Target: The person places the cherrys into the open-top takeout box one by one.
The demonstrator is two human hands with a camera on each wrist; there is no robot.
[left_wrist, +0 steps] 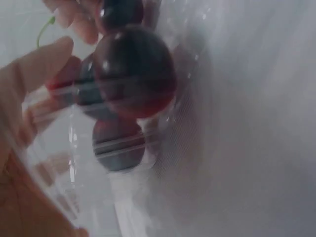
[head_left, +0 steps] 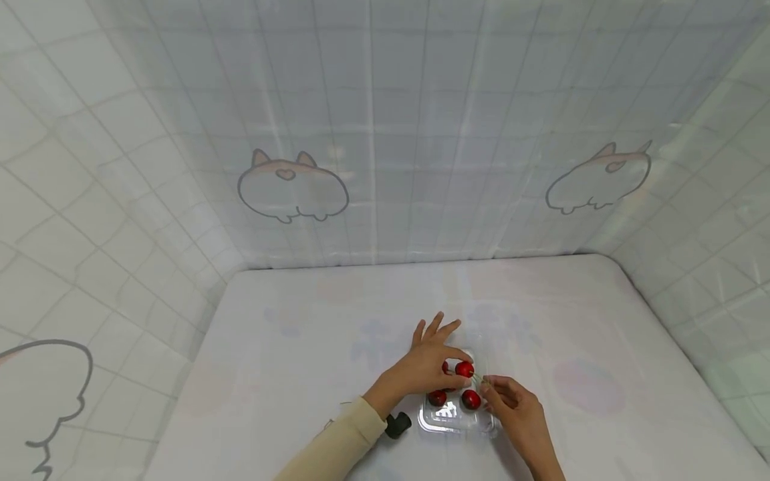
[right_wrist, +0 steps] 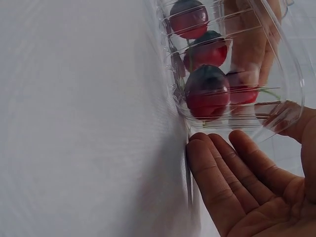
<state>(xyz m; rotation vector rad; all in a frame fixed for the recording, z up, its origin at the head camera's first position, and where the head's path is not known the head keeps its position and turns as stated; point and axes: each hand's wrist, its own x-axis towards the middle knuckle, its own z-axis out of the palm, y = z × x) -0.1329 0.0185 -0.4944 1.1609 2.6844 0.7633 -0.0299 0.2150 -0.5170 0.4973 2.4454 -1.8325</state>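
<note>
Item under inspection: one cherry (head_left: 464, 369), glossy and bright red, with a thin green stem (head_left: 476, 377) pointing towards the right hand (head_left: 519, 409). It is located at the clear box (head_left: 446, 422), between the two hands; whether it sits above the rim or within the walls cannot be determined. Other cherries (head_left: 471, 399) lie in the box, smooth-skinned with highlights, dark red to nearly black in the wrist views. The box is transparent plastic with rounded corners and stands on the pale surface (head_left: 289, 347).

Left grip: closed on the cherry. The left hand (head_left: 426, 364) reaches in from the left over the box, thumb and forefinger pinching the fruit; the remaining fingers fan outward, away from the body. A cream sleeve (head_left: 339, 441) covers the forearm to the wrist.

Right grip: state cannot be told. The right hand comes up from the lower right, thumb and forefinger at the stem's end; whether they pinch it is unclear. Its other fingers are gently bent beside the box wall.
</note>
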